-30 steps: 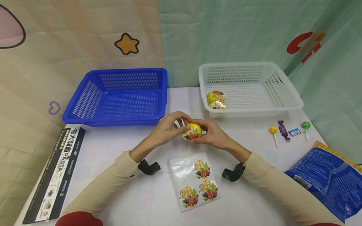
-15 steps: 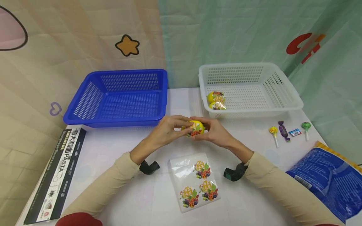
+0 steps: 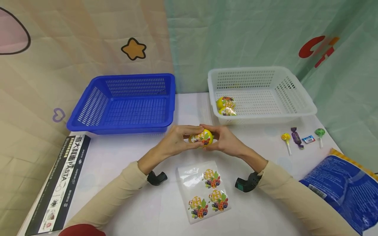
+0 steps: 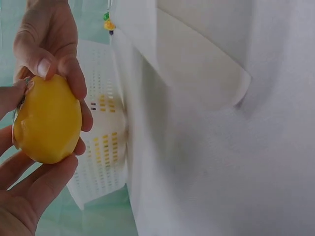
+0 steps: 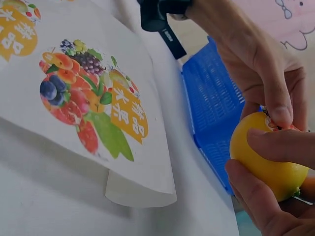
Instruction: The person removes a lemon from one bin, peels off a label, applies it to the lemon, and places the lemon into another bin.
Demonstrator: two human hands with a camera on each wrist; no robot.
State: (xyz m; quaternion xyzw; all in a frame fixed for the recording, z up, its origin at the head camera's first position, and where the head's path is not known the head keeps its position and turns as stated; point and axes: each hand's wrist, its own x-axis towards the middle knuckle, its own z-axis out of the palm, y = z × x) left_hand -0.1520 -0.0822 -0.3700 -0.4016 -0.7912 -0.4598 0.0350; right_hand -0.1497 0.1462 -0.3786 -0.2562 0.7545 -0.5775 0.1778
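Observation:
Both hands hold one yellow lemon [image 3: 206, 137] between them, above the table and behind the sticker sheet. My left hand [image 3: 175, 141] grips its left side, with the thumb low and the fingers over the top. From the other side, the fingers and thumb of my right hand [image 3: 226, 140] hold it too. A colourful fruit sticker [image 3: 199, 139] lies on the lemon's near face, partly under the left fingers. In the left wrist view the lemon's bare yellow skin [image 4: 51, 123] shows. The white sticker sheet [image 3: 189, 182], with several fruit stickers left on it, lies nearer me, its edge curling up.
A blue basket [image 3: 121, 127] stands back left. Two stickered lemons [image 3: 225, 103] sit in the white basket [image 3: 265, 117] at back right. Wrapped candies [image 3: 296, 137] and a blue bag [image 3: 342, 188] lie right; a pasta box [image 3: 59, 183] lies left.
The lemon has turned and shifted slightly right between the hands. The left fingers have moved across the sticker, and the thumb now lies lower on it. Sheet and baskets stay put.

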